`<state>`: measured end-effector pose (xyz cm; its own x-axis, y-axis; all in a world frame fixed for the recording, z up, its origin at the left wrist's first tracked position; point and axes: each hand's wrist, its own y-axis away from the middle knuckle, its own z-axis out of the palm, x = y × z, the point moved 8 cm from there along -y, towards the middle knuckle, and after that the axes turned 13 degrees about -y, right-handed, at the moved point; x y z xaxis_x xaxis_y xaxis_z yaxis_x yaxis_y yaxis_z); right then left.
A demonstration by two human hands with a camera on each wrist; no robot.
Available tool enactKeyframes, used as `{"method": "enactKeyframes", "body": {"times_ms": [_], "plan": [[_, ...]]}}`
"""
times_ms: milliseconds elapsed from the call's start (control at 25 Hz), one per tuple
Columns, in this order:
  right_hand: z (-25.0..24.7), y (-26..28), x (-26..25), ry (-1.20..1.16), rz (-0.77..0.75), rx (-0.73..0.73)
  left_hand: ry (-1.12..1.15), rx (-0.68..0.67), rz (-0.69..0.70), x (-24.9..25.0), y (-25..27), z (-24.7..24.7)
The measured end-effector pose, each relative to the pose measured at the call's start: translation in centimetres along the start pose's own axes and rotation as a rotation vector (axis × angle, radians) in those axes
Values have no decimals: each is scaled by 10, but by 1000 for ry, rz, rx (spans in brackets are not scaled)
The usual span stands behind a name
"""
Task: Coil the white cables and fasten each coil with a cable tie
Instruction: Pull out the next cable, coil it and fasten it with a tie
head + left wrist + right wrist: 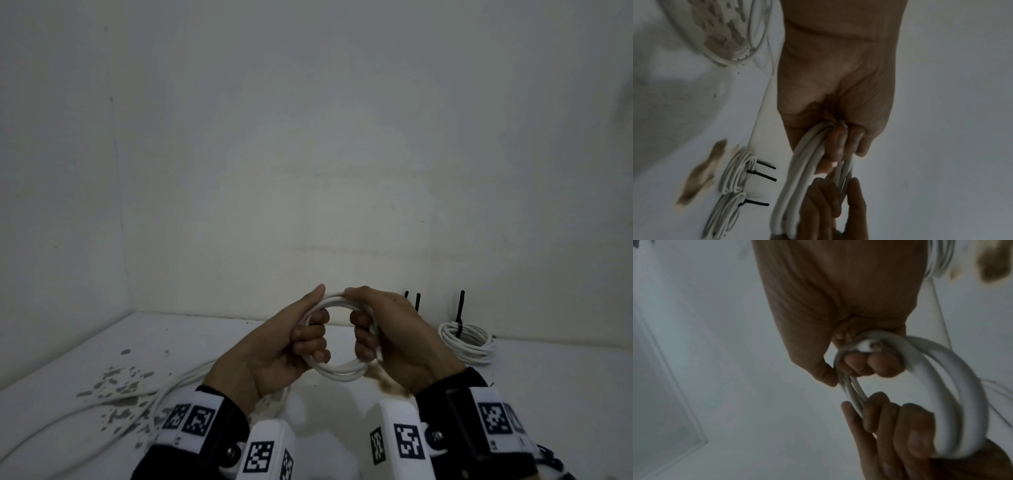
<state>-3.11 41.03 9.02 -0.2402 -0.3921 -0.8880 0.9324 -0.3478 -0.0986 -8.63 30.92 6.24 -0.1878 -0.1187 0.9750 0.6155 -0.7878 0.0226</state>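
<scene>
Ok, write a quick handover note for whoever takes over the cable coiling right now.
Left hand: grips the left side of the white coil, held above the table.
Right hand: grips its right side.
Done: two tied coils by the wall, one with two black ties, the other with one.
Left: this coil has no tie yet; loose white cable lies at the left, uncoiled. No spare tie in view.

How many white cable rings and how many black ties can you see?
Held coil: 1
Tied coils lying on the surface: 2
Black cable ties: 3
Total: 6
</scene>
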Motion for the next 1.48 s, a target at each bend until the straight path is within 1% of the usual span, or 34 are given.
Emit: {"method": "enactKeyframes", "body": {"times_ms": [80, 240, 360, 440, 520, 600, 680, 720, 760, 840, 880, 920, 1000, 1120, 1280, 1400, 1480], "plan": [[-5, 1, -6, -25, -45, 82, -10, -17, 16, 2, 0, 7], [-14, 1, -14, -162, -164, 207, -29, -66, 36, 3, 4, 22], [-19, 2, -16, -188, -198, 235, -66, -64, 69, 5, 7, 28], [-14, 2, -18, -139, -176, 165, -23, 8, 113, 14, 4, 22], [-1, 3, -12, -66, -92, 32, 45, 119, 167, 26, 3, 10], [11, 4, -3, 1, -35, -80, 51, 211, 216, 35, 3, -3], [16, 5, 3, 74, -20, -129, 32, 259, 230, 37, 4, -10], [18, 6, 5, 62, -20, -156, 27, 264, 234, 38, 4, -11], [21, 7, 6, -4, -13, -195, 31, 256, 244, 39, 4, -12], [26, 10, 9, -212, 24, -250, 66, 228, 260, 42, 5, -11], [24, 9, 11, -266, 31, -249, 72, 218, 260, 43, 5, -11], [23, 7, 14, -262, 25, -230, 56, 221, 249, 43, 4, -12], [22, 4, 20, -167, -7, -199, -21, 246, 219, 41, 5, -16], [23, 2, 18, -73, -40, -198, -84, 259, 204, 44, 10, -20], [19, 2, 12, -3, -23, -206, -81, 251, 158, 39, 9, -19], [14, 3, 11, 22, 7, -232, -81, 287, 155, 31, 4, -19], [6, 3, 3, 119, 4, -240, -143, 294, 161, 27, 2, -14]]}}
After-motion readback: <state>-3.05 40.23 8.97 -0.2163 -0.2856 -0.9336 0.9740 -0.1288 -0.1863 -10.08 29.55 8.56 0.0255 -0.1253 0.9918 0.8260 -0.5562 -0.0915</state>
